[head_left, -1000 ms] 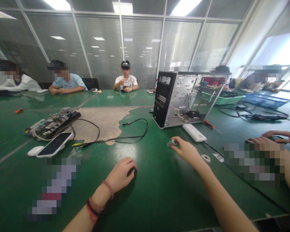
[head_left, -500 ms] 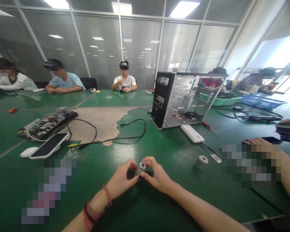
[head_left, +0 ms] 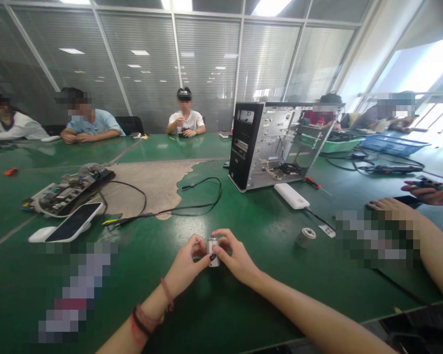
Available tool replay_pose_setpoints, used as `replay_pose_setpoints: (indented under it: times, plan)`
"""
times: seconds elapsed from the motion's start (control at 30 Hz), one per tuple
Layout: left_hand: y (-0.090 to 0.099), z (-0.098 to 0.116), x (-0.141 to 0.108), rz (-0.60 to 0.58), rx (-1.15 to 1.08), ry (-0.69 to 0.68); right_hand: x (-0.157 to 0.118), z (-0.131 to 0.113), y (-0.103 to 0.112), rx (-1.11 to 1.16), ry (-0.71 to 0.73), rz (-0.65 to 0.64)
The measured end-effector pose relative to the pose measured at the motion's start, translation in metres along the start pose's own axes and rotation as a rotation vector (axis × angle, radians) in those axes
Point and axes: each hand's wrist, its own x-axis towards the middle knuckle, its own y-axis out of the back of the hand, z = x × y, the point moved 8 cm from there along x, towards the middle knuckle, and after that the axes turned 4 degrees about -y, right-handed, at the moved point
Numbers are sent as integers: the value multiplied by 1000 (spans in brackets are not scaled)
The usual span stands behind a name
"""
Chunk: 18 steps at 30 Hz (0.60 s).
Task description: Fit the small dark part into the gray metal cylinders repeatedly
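A small silver metal cylinder [head_left: 213, 252] stands upright between both hands, low in the middle of the head view. My left hand [head_left: 188, 260] grips its left side with thumb and curled fingers. From the right, my right hand [head_left: 234, 255] pinches it, the thumb on its front and a finger at its top. Part of the cylinder is hidden behind the fingertips. A second, similar metal cylinder [head_left: 305, 237] rests on the green table [head_left: 251, 216] to the right, touched by neither hand.
An open computer case [head_left: 258, 147] stands behind the hands. A white power bank [head_left: 291, 195], a screwdriver [head_left: 313, 183] and a co-worker's hands [head_left: 395, 209] are at right. Phone [head_left: 74, 221], circuit assembly [head_left: 70, 189] and black cable [head_left: 195, 210] lie left. Several people sit around.
The held cylinder has tilted so its side faces me instead of its top. The whole view has shifted slightly. At right, a co-worker's hand has turned the dark object it holds.
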Motion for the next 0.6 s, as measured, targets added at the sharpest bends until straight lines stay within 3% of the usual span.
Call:
replay_pose_setpoints:
  times: [0.17,0.27,0.4,0.6]
  plan:
    - [3,-1,2,-24,-98,46,4,32,-16,506,-332,-5]
    - [2,10,2,-52,-55,38,1,38,-18,701,-404,50]
    - [2,14,2,-42,-28,47,-4,41,-25,896,-482,41]
    - [6,4,4,-22,-39,75,-11,54,-34,1050,-670,27]
